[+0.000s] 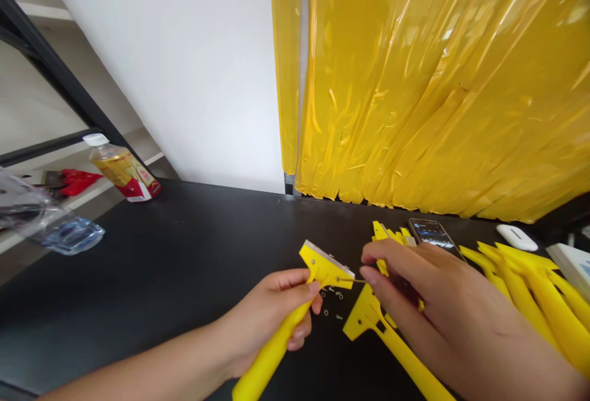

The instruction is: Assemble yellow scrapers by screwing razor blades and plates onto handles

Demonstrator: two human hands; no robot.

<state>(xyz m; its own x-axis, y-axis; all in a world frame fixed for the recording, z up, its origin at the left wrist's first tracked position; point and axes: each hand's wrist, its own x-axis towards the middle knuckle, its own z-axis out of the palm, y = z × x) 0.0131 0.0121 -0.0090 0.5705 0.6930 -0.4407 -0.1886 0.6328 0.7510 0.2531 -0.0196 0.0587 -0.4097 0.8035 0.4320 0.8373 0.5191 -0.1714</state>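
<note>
My left hand (270,302) is closed around the neck of a yellow scraper (276,345), its thumb on the front below the head. A metal blade (325,254) shows along the head's far edge. One screw sits at each end of the head. My right hand (447,302) pinches a screwdriver (358,280); its thin shaft reaches the right-hand screw, and its handle is mostly hidden by my palm. Several small screws and nuts (326,312) lie on the black table below the head. Another yellow scraper (362,320) without a visible blade lies under my right hand.
More yellow scrapers (530,284) are piled at the right, near a phone (432,234) and a white case (516,237). A drink bottle (124,170) and a clear plastic bottle (69,232) are at left. Yellow plastic curtain (415,93) hangs behind the black table (184,253).
</note>
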